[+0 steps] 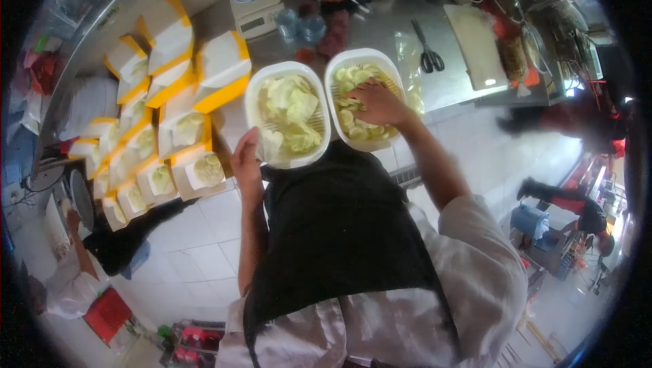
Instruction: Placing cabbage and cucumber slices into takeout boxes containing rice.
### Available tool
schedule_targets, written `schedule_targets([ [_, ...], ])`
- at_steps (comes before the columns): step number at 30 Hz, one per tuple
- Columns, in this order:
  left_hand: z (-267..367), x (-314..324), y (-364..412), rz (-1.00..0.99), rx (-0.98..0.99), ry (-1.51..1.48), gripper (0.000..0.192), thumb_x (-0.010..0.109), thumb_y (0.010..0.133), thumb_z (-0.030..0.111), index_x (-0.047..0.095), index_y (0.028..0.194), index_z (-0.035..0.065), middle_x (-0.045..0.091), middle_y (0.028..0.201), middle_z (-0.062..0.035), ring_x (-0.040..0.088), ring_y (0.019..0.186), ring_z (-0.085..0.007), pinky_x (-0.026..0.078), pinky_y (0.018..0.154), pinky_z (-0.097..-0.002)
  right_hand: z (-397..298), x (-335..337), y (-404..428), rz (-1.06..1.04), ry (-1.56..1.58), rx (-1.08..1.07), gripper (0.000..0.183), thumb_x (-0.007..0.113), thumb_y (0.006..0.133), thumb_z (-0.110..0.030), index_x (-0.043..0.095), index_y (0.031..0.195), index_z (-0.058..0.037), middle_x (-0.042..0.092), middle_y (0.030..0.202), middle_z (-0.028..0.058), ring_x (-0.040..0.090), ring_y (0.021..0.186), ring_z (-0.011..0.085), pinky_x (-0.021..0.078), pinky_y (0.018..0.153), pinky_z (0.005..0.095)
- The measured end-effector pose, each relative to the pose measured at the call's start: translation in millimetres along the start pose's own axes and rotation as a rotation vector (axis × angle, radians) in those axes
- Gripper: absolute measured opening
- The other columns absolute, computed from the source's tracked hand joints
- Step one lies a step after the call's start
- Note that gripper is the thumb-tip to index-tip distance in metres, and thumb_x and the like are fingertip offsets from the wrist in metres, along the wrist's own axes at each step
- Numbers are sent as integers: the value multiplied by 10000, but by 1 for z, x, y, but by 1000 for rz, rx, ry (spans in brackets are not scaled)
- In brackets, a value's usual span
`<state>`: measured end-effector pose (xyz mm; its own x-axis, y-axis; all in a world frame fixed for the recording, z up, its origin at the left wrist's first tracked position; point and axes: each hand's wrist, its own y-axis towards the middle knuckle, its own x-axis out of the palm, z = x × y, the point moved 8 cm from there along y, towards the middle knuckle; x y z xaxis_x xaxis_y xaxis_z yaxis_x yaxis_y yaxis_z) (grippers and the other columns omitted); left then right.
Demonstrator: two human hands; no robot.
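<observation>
Two white plastic baskets stand side by side at the counter's near edge. The left basket (325, 136) contains torn pale-green lettuce leaves (290, 100); round pale-green slices (356, 126), apparently cucumber, fill the right basket (338, 58). My right hand (379, 102) reaches into the right basket, fingers down among the slices; whether it grips any is hidden. At the near left corner of the left basket is my left hand (246, 161), beside its rim and a pale leaf there. To its left, open takeaway boxes (220, 98) with yellow edges stand in rows, several with pale-green pieces inside.
A kitchen scale (255, 8) and clear plastic cups (300, 26) stand behind the baskets. Black-handled scissors (431, 57) and a cutting board (473, 47) lie on the steel counter to the right. Another person (71, 286) is at the far left, with others at the right.
</observation>
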<state>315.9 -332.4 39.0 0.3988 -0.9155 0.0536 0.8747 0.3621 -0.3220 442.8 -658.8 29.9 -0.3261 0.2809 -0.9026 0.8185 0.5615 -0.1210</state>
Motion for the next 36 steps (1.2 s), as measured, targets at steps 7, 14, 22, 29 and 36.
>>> schedule_targets([
  [7,0,-4,-2,-60,41,56,379,539,1048,243,612,1325,-5,627,1296,-120,622,1144,-202,528,948,-339,13,-12,14,-41,194,-29,340,696,842,-281,714,1111,-73,710,1025,158,630,1053,352,461,988,458],
  [14,10,-2,-2,0,81,38,339,542,1044,197,655,1269,-30,685,1231,-117,619,1101,-175,480,938,-294,15,5,31,-164,95,9,315,678,864,-265,707,1120,-84,707,1032,187,665,995,374,505,898,483],
  [22,10,-6,-3,14,68,60,324,541,1045,178,656,1259,-37,685,1232,-115,611,1129,-183,462,992,-304,34,-26,21,176,463,135,260,685,924,-239,685,1092,-42,711,920,153,695,838,294,544,773,386],
  [29,14,18,1,-145,58,128,296,557,1019,99,647,1283,-2,682,1222,-92,612,1115,-157,454,987,-280,-5,-60,-3,244,1215,304,314,678,984,-190,588,1221,-4,658,990,95,675,859,163,550,711,302],
  [36,29,73,0,-345,-15,199,373,638,957,35,634,1326,86,660,1103,-36,593,933,-112,480,868,-253,-52,-32,-5,135,1425,312,287,667,984,-150,588,1232,-30,670,1031,88,671,937,158,555,736,295],
])
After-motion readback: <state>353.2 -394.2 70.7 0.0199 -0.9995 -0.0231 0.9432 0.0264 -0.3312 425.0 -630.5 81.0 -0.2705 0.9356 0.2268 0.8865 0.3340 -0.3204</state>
